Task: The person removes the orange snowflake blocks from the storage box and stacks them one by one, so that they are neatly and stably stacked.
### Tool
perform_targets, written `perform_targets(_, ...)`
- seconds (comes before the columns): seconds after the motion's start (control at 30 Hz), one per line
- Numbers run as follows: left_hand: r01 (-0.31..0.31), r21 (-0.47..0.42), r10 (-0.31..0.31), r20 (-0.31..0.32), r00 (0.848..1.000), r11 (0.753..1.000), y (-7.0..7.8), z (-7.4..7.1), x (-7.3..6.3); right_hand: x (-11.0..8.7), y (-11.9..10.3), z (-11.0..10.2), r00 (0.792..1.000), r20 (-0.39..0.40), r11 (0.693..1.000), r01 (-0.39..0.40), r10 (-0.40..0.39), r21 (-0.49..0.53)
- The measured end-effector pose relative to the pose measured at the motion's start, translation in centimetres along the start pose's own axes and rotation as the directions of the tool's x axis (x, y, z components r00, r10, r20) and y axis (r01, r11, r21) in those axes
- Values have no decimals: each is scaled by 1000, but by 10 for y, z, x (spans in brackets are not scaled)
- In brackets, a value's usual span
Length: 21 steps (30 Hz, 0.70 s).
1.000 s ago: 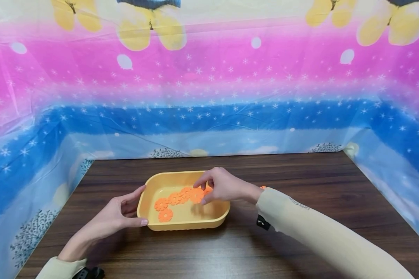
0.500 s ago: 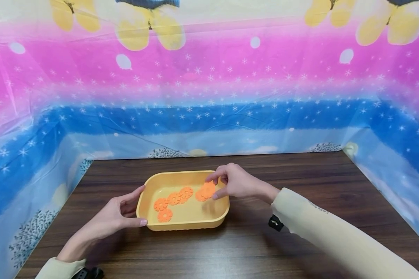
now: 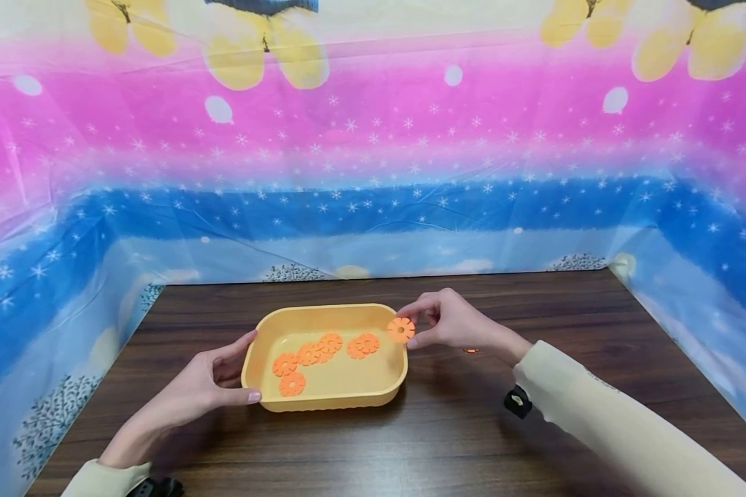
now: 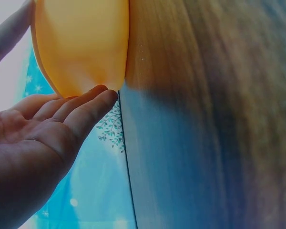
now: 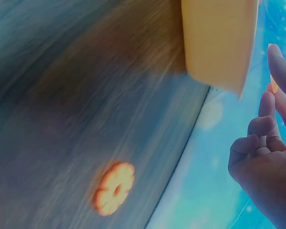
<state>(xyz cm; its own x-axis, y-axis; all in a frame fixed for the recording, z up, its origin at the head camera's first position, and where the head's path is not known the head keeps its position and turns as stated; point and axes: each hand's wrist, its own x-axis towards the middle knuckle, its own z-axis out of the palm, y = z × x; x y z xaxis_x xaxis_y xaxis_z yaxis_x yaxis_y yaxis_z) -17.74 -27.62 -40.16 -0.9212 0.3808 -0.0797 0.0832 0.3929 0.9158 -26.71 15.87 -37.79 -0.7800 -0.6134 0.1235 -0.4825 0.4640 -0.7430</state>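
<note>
A yellow plastic tray (image 3: 273, 324) stands on the table. My left hand (image 3: 205, 386) holds its left end, fingers at the far corner and thumb at the near corner; in the left wrist view the fingers lie along the tray's wall (image 4: 81, 47). My right hand (image 3: 456, 321) pinches an orange flower-shaped disc (image 3: 400, 330) between thumb and fingertips, just over the tray's right rim. In the right wrist view that disc (image 5: 274, 84) shows edge-on. Several like orange discs (image 3: 309, 354) lie inside, some overlapping, with a small group (image 3: 363, 345) towards the right.
Another orange disc (image 5: 114, 188) lies on the dark wooden table (image 3: 373, 455), right of the tray; the right wrist partly hides it in the head view. A patterned cloth (image 3: 373, 166) hangs round the table's back and sides.
My right hand has moved right from over the tray's middle to its right rim, carrying one orange disc out from above the others. The left hand and tray stay put.
</note>
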Motion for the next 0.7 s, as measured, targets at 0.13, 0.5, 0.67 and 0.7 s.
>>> perform_targets(0.13,8,1,-8,1,1000,1000,0,0,0,-10,10,-7,999,-15,999,-35,36,24)
perform_targets(0.5,9,-5,-9,5,1000,1000,2,-1,0,-36,35,-24,990,-56,992,-128,129,13)
perform_targets(0.67,6,4,-6,6,1000,1000,2,-1,0,-48,49,-29,986,-78,989,-146,147,15)
perform_targets(0.7,7,7,-7,5,1000,1000,2,0,-1,-50,51,-29,986,-81,989,-148,149,13)
